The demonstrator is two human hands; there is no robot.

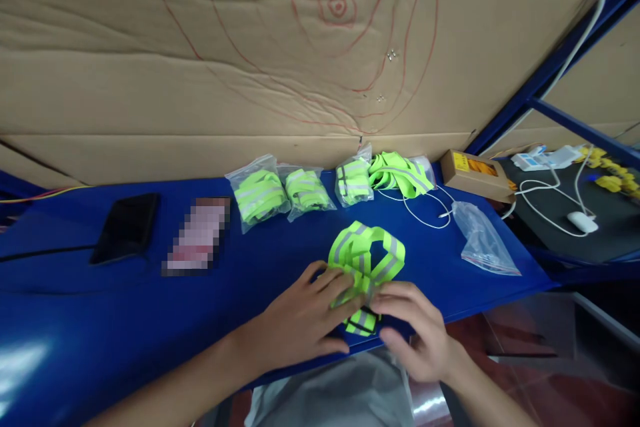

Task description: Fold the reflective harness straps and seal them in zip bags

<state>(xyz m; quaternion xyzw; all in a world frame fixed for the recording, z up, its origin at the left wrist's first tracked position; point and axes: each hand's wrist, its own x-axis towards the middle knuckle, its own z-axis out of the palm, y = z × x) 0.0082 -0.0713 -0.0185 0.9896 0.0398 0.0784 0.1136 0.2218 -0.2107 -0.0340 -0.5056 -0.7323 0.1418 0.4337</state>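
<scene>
A neon yellow-green reflective strap [361, 247] with grey bands lies partly folded near the front edge of the blue table, with loops spread at its far side and a black-edged part [361, 323] at its near end. My left hand [305, 310] rests over the strap's middle from the left, fingers stretched out, hiding part of it. On the right side, my right hand [417, 323] touches the strap with its fingertips. Its fingers are slightly bent, and the thumb stands apart from them.
Several clear bags of folded straps [260, 197] and a loose strap [400, 173] line the back. An empty clear bag [485, 240], a white cable [420, 217] and a cardboard box [477, 175] are right. A black device [125, 227] and a blurred-out phone-shaped item [197, 237] lie left.
</scene>
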